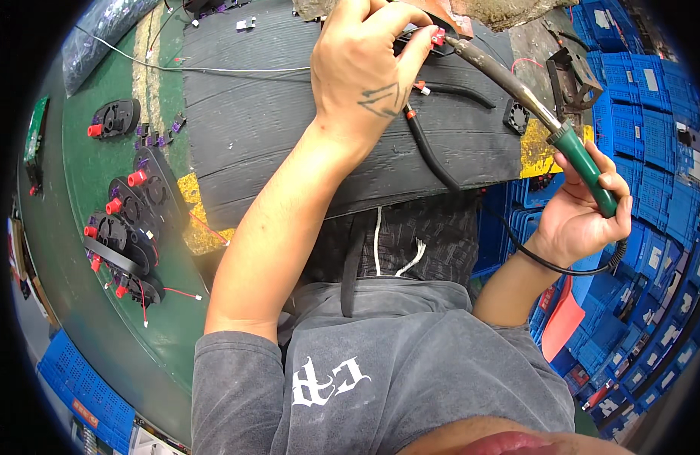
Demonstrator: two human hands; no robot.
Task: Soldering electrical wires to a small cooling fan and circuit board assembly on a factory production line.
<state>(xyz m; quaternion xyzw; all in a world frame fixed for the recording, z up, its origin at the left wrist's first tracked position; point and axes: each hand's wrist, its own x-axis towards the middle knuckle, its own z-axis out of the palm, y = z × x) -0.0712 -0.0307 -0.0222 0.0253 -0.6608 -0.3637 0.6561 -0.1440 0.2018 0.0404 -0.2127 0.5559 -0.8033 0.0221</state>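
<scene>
Soldering iron: green handle gripped in the right hand, tip reaching up-left to a red connector. Left hand pinches that connector above the black ribbed mat. Black parts lie far left.

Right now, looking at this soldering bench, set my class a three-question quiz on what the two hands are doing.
1. True or false: the right hand grips the soldering iron by its green handle.
2. Which does the left hand pinch? A) red connector B) blue crate C) screwdriver
3. Fill in: the black parts with red caps lie on the person's ____ side.

Key: 1 true; 2 A; 3 left.
</scene>
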